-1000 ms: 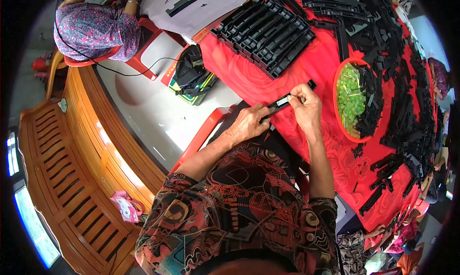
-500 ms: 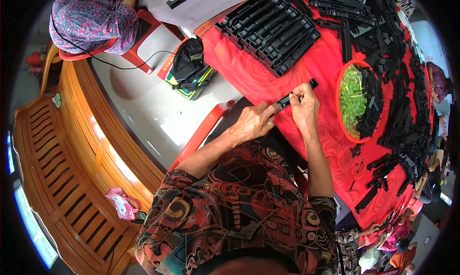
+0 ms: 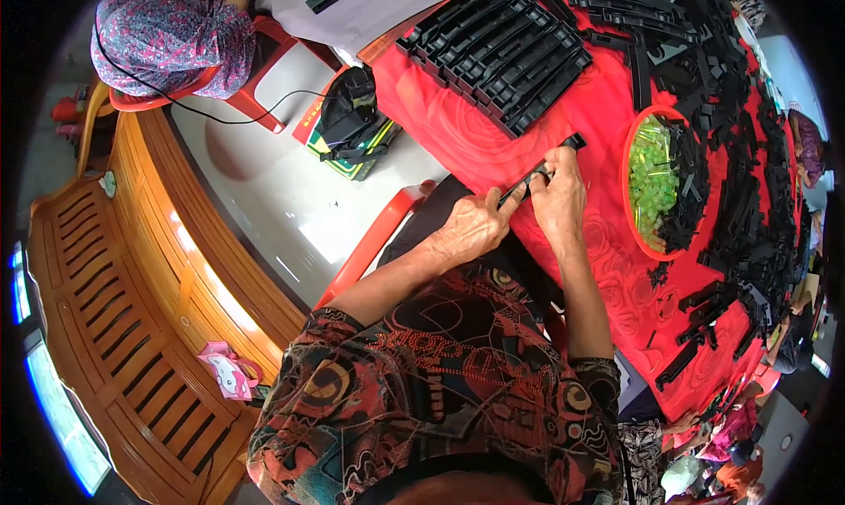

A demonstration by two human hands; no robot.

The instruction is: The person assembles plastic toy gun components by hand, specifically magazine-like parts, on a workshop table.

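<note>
Between my hands, over the near edge of the red-covered table [image 3: 607, 250], is a narrow black plastic strip [image 3: 575, 141], slanting up to the right. My left hand [image 3: 475, 226] grips its lower end. Higher up the strip, my right hand [image 3: 558, 191] is closed around it, fingertips pressed on its face. Beyond them lies a neat stack of long black plastic parts [image 3: 497, 51]. To the right stands an orange-rimmed basin [image 3: 627, 184] holding small yellow-green pieces [image 3: 651, 166] on one side and small black pieces [image 3: 687, 188] on the other.
Heaps of loose black parts [image 3: 739, 214] cover the table's right side. At left are a wooden bench [image 3: 132, 329], a red plastic chair [image 3: 370, 241] and a box with a black bag [image 3: 352, 109]. A person [image 3: 172, 43] sits at far left; others are at far right.
The strip's lower end has swung slightly up and left, and my fingers have shifted a little along it. Both hands keep hold of it.
</note>
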